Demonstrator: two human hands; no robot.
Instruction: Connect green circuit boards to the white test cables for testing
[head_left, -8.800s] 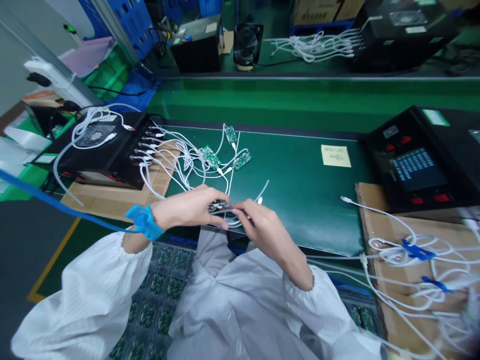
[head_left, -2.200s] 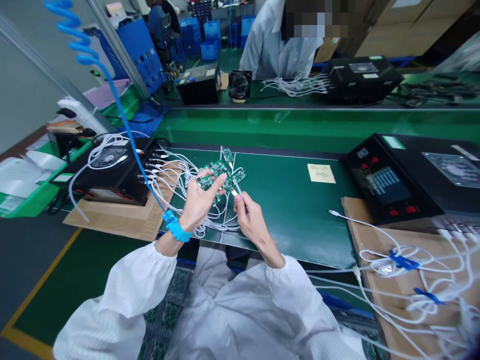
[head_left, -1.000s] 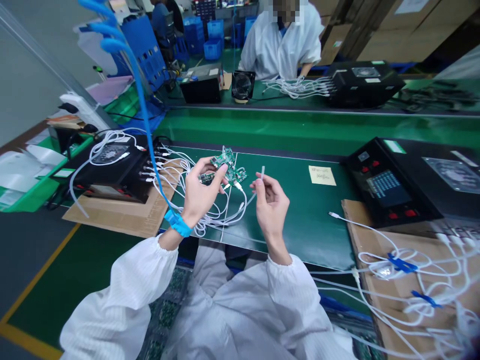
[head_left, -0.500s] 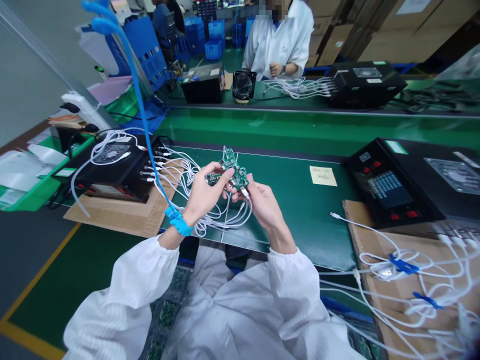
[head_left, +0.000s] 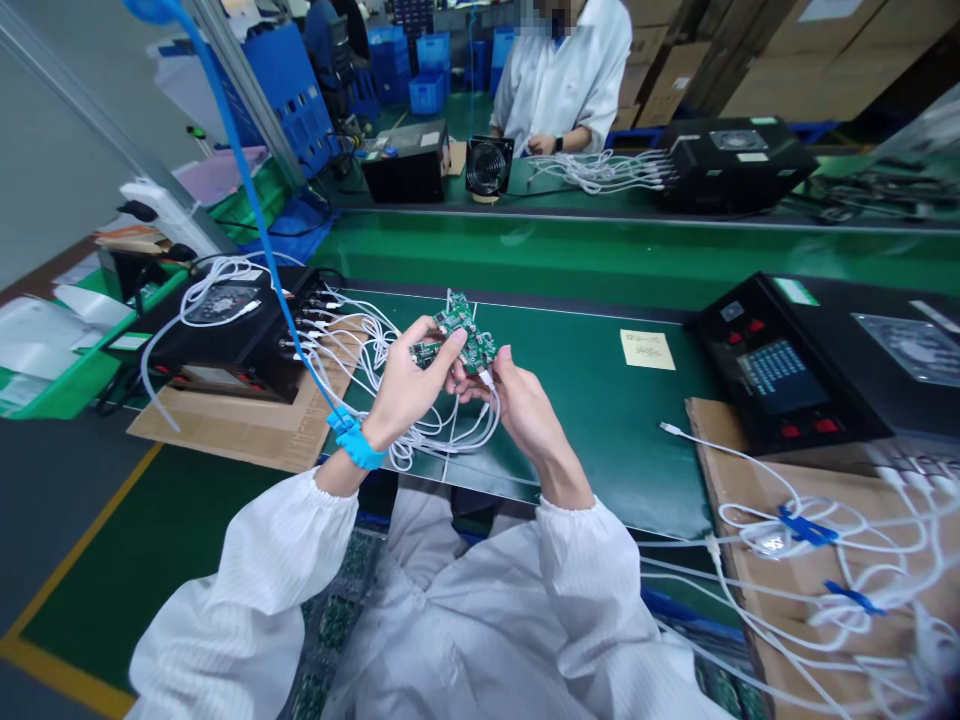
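Note:
Green circuit boards (head_left: 477, 350) are held above the green mat, near the middle of the view. My left hand (head_left: 412, 385) is closed on them, its thumb lying over the top. My right hand (head_left: 525, 405) is at their lower right edge, fingers closed around a white cable plug (head_left: 487, 379) that meets the board. A blue strap with a coiled cord (head_left: 356, 440) circles my left wrist. Looped white cables (head_left: 420, 440) lie below the hands and run to a black box (head_left: 225, 335) on the left.
On the right, a black box with a display (head_left: 780, 375) stands beside cardboard (head_left: 735, 500) carrying white cables. A yellow note (head_left: 647, 350) lies on the mat. Across the bench are a fan (head_left: 488, 170), another black box (head_left: 735, 165) and a person in white (head_left: 562, 85).
My hands and the boards have barely moved. The blue cord has swung left at its top. Across the bench, the person's hands have shifted lower.

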